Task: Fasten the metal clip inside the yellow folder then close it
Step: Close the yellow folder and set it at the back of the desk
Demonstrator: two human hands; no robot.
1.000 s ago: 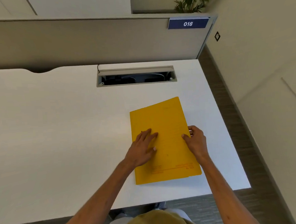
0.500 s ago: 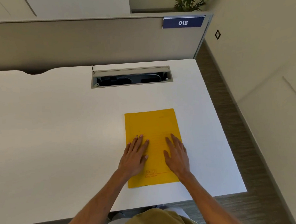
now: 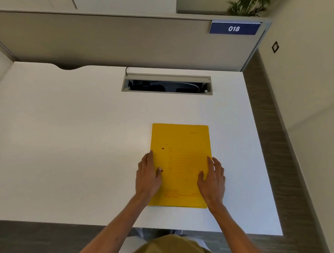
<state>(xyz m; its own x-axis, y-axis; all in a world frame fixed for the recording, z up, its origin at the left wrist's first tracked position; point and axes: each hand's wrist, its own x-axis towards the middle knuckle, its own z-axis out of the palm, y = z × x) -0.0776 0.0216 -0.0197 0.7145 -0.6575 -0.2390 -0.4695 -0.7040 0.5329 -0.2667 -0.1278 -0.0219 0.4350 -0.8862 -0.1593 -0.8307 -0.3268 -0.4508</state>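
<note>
The yellow folder point(image 3: 181, 156) lies closed and flat on the white desk point(image 3: 76, 150), near the front right. My left hand point(image 3: 148, 177) rests at its left edge, fingers straight along the spine side and thumb lying on the cover. My right hand point(image 3: 211, 179) sits at the folder's right edge, fingers spread and slightly lifted, the thumb on the cover. Neither hand grips anything. The metal clip is hidden inside the folder; only two small dark dots show on the cover.
An open cable tray slot point(image 3: 167, 84) is set into the desk behind the folder. A grey partition point(image 3: 119, 40) with an "018" sign point(image 3: 234, 28) backs the desk. The desk's right edge drops to dark flooring point(image 3: 275, 140).
The folder has been straightened square to me. My hands slid from flat on the cover outward to its left and right edges. The camera view tilted.
</note>
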